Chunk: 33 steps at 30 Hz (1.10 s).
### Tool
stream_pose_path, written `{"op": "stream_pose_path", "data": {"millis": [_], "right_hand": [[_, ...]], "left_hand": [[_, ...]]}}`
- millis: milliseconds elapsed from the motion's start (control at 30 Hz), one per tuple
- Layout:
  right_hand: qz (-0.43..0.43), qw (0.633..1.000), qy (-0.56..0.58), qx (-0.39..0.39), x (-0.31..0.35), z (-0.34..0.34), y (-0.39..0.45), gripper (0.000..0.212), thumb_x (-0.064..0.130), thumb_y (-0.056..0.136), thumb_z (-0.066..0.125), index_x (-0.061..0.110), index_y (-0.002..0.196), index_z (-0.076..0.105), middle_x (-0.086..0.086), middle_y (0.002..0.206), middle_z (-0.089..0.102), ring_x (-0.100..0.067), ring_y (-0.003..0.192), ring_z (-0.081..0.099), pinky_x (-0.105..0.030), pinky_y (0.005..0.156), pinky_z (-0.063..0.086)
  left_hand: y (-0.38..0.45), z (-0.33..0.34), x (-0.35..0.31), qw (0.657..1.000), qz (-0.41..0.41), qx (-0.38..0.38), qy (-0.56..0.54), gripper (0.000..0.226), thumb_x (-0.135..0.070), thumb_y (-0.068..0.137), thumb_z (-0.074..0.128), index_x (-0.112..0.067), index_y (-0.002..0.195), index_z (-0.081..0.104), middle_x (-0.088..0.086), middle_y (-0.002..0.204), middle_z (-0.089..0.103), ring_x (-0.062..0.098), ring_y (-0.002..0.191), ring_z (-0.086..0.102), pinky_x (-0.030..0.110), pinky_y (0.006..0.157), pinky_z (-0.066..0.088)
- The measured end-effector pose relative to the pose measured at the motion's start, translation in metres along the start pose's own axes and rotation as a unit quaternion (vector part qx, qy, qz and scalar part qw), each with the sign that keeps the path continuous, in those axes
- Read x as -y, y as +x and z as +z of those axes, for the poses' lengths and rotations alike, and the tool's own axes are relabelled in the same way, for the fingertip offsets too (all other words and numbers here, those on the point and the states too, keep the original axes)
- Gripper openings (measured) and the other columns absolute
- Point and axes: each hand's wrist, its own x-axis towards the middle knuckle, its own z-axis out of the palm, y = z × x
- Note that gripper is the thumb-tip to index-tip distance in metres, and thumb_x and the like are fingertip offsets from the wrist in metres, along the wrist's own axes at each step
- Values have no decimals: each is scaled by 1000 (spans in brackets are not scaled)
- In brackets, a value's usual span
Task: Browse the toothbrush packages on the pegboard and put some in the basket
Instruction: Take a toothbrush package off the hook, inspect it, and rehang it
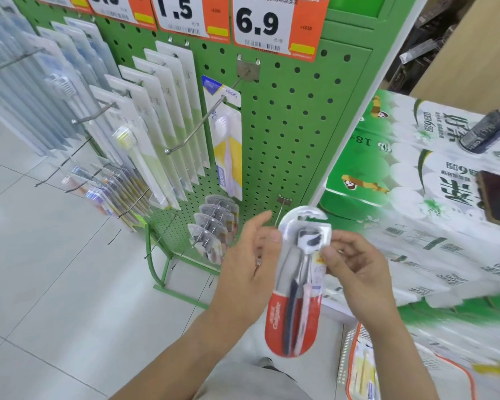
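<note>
A single wide-angle camera worn on the person's head looks forward and steeply down, close to a green pegboard that fills the upper centre and leans with the lens distortion. Both forearms enter from the bottom edge, the left hand and right hand meeting near mid-frame. The tiled floor spreads left; stacked tissue packs crowd the right.

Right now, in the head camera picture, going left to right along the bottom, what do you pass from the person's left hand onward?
left hand → red-based toothbrush package → right hand → white basket with an orange-edged package in it.
</note>
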Motion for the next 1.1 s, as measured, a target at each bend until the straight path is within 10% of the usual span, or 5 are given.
{"op": "stream_pose_path", "data": {"millis": [267, 367, 500, 767, 1100], "right_hand": [[82, 990, 75, 86, -15, 43, -19, 11, 10, 82, 71, 8, 93, 70, -14, 80, 71, -22, 63, 66, -33, 52, 56], [67, 994, 44, 72, -9, 56, -20, 20, 25, 91, 69, 6, 97, 66, -12, 70, 64, -20, 50, 57, -30, 41, 48], [12, 996, -77, 54, -7, 69, -20, 18, 27, 95, 63, 10, 90, 67, 6, 57, 59, -12, 42, 48, -27, 37, 41], [-9, 984, -167, 60, -21, 71, -35, 20, 44, 94, 53, 35, 106, 66, 3, 79, 69, -18, 63, 62, -44, 57, 53], [30, 991, -56, 117, -26, 76, -54, 62, -6, 100, 52, 47, 132, 54, 2, 109, 76, -21, 79, 69, -31, 68, 56]], "left_hand": [[5, -31, 18, 993, -60, 21, -96, 56, -62, 98, 45, -16, 91, 77, 30, 89, 70, 32, 75, 68, 57, 80, 53], [0, -35, 22, 993, -75, 42, -87, 51, -60, 99, 46, -21, 92, 78, 28, 89, 72, 42, 77, 68, 52, 78, 55], [-8, -36, 24, 989, -92, 33, -113, 34, -36, 101, 43, -20, 101, 73, -1, 98, 78, 12, 93, 71, 21, 83, 52], [-45, -41, 44, 985, -114, 55, -115, 34, -33, 103, 44, -20, 132, 56, 3, 117, 73, 22, 109, 70, 47, 98, 54], [-67, -48, 52, 965, -188, 90, -161, 33, -4, 99, 60, -20, 128, 56, 9, 99, 78, 42, 91, 73, 59, 84, 57]]}}
